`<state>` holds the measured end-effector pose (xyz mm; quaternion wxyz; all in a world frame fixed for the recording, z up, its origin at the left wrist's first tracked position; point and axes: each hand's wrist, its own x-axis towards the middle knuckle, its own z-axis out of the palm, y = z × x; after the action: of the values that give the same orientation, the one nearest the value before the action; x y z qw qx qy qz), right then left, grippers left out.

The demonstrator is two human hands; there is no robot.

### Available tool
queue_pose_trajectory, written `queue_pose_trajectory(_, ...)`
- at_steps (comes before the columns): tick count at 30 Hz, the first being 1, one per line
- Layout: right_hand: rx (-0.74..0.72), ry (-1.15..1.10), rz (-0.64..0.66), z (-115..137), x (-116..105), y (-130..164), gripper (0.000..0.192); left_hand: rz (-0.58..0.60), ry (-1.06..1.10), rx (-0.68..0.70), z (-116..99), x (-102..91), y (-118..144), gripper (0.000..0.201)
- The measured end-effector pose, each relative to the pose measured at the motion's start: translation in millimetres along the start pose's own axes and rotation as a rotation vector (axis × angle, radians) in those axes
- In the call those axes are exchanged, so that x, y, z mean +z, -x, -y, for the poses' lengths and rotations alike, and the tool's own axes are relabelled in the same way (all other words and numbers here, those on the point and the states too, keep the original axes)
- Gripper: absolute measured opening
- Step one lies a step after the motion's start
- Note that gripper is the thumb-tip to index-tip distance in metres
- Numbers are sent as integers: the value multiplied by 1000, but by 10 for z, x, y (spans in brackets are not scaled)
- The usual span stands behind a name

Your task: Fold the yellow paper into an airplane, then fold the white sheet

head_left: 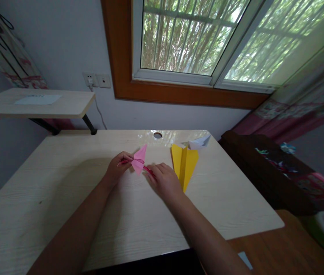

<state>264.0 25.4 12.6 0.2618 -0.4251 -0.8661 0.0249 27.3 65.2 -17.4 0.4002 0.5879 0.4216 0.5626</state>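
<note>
A pink paper (139, 160), partly folded, was held between both hands near the middle of the table (64, 191). The left hand (118, 168) was closed on its left end, fingers curled around the fold, one pointed flap of the paper standing up just beside them. The right hand (164, 179) was laid palm down on the paper's right end, fingers bent and pressed on the folded edge, which was pinned flat against the tabletop. Both forearms were stretched in from the near edge.

Just to the right of the right hand, a yellow plane (184, 164) was laid flat, its nose pointed toward the person, almost touching the hand. Behind it, near the far edge, a white plane (199, 143) was seen. A round hole (157, 135) was cut in the table's far edge, below a window (193, 38).
</note>
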Motion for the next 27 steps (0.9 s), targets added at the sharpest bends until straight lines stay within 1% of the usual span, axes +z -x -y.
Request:
queue_pose_trajectory(3,32,66,21,-10,27,21,19,10,47,-7,-20,24,-2,26)
queue_pose_trajectory(5,39,87,25,-20,38,31,16,13,78,-34,-24,35,-5,28)
queue_pose_trajectory(9,34,68,7,-32,74,40,16,-9,95,-117,-26,41,-5,35)
queue_pose_trajectory(12,17,52,3,-46,100,43,17,-48,79,-144,-43,44,-3,38)
queue_pose_trajectory(17,38,5,-2,-85,118,54,17,-108,-14,-137,-80,35,7,29)
queue_pose_trajectory(22,62,-72,-15,-119,138,76,17,-118,-49,-128,-88,3,24,24)
queue_pose_trajectory(27,136,-160,-84,-151,137,74,14,-111,-28,-74,-98,-20,32,24)
